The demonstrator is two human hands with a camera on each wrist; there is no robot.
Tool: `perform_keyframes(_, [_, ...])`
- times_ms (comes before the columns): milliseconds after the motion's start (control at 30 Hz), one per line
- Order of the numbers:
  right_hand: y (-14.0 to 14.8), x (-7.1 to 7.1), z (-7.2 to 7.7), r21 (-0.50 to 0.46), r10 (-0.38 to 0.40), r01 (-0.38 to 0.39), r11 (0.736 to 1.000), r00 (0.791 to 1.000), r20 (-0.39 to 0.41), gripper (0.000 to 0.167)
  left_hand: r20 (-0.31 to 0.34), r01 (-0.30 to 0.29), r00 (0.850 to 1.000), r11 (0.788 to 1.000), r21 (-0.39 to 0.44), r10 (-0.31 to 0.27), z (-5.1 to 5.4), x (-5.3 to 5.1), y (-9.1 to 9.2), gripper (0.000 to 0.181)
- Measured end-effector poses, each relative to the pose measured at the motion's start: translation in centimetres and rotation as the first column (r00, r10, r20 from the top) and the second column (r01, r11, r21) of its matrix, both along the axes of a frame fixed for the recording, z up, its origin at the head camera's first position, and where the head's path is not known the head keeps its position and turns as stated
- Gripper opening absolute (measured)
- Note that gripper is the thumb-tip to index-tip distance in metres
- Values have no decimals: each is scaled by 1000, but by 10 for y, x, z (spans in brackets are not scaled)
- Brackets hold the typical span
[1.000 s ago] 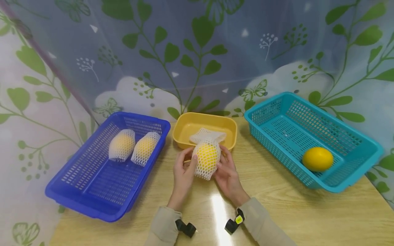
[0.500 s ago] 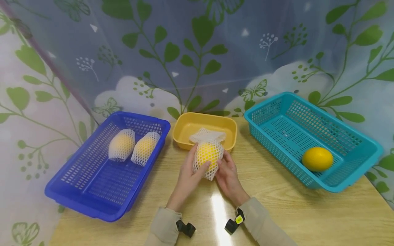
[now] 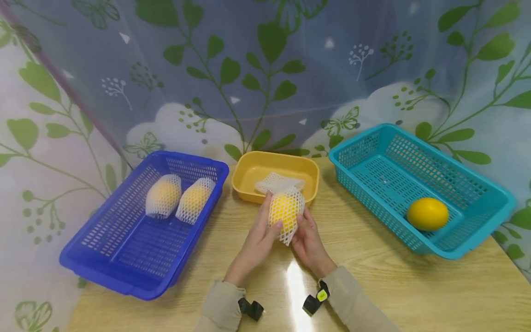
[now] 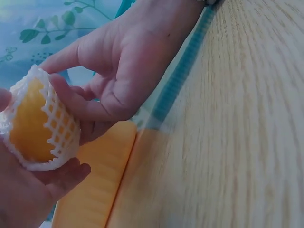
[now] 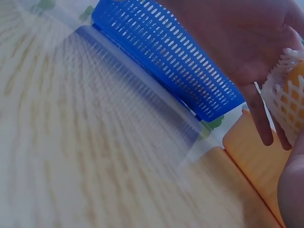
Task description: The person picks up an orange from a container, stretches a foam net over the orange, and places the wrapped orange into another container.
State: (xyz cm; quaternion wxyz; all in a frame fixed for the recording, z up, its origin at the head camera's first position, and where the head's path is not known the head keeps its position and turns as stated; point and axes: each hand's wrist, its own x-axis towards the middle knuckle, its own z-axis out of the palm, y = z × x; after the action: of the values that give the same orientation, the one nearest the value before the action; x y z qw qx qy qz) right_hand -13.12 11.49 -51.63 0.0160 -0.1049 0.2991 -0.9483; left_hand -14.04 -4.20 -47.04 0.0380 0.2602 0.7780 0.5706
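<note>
A yellow mango (image 3: 283, 208) in a white foam net sleeve (image 3: 288, 236) is held just in front of the yellow tray. My left hand (image 3: 258, 235) cups it from the left, the thumb across its near side. My right hand (image 3: 309, 240) grips the sleeve from the right; in the left wrist view its thumb and forefinger lie at the sleeve's edge, where bare yellow skin shows. Some fingers are hidden behind the mango. Two more mangoes (image 3: 163, 197) in foam nets lie in the blue basket (image 3: 124, 288). One bare mango (image 3: 427, 214) lies in the teal basket (image 3: 450, 253).
Behind the hands stands the yellow tray (image 3: 244, 173) with a flattened foam net (image 3: 275, 181) in it. The blue basket is at the left and the teal one at the right, all on a wooden table (image 3: 365, 263). A patterned curtain (image 3: 290, 92) closes the back.
The netted mango has shifted slightly right and tilted. My left hand has moved right along with it, its thumb now lying over the near side. The right hand has barely moved.
</note>
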Motion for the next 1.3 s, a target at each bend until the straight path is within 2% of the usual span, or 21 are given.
perform_keyframes(133, [1, 0, 0, -31, 25, -27, 999, 999, -35, 66, 41, 31, 999, 999, 13, -31, -1, 3, 3, 70])
perform_keyframes(233, [1, -1, 0, -57, 30, -33, 998, 998, -57, 65, 21, 15, 1000, 1000, -10, -15, -2, 4, 5, 71])
perform_keyframes(333, [0, -2, -1, -48, 28, -32, 998, 997, -72, 65, -39, -64, 997, 996, -55, 62, -1, 3, 5, 73])
perform_keyframes(433, [-1, -2, -2, 8, 14, -13, 1000, 997, -71, 64, -81, -161, 985, 980, -117, 152, 4, 2, 3, 79])
perform_keyframes(533, [-4, -1, -4, 80, -6, 12, 997, 997, -74, 60, -61, -204, 979, 964, -168, 197, 13, 2, -2, 86])
perform_keyframes(700, [-6, 0, -5, 142, -27, 36, 989, 998, -63, 59, 28, -157, 986, 969, -189, 165, 24, 2, -9, 92])
perform_keyframes(833, [-5, 2, -3, 148, -20, 29, 989, 998, -64, 58, 54, -123, 989, 974, -192, 136, 29, 3, -14, 99])
perform_keyframes(1033, [-7, 4, 6, 151, 26, -13, 988, 996, -87, 50, 90, -52, 994, 993, -109, 62, 35, 2, -25, 98])
perform_keyframes(1133, [-11, 5, 12, 167, 37, -20, 986, 994, -102, 46, 144, -10, 989, 998, -60, 18, 39, 2, -31, 96])
perform_keyframes(1200, [-14, 6, 17, 175, 39, -19, 984, 993, -113, 43, 192, 12, 981, 1000, -18, -8, 42, 3, -34, 95])
perform_keyframes(1300, [-18, 9, 26, 179, 44, -20, 984, 990, -135, 42, 248, 9, 969, 999, 32, -17, 49, 7, -37, 97])
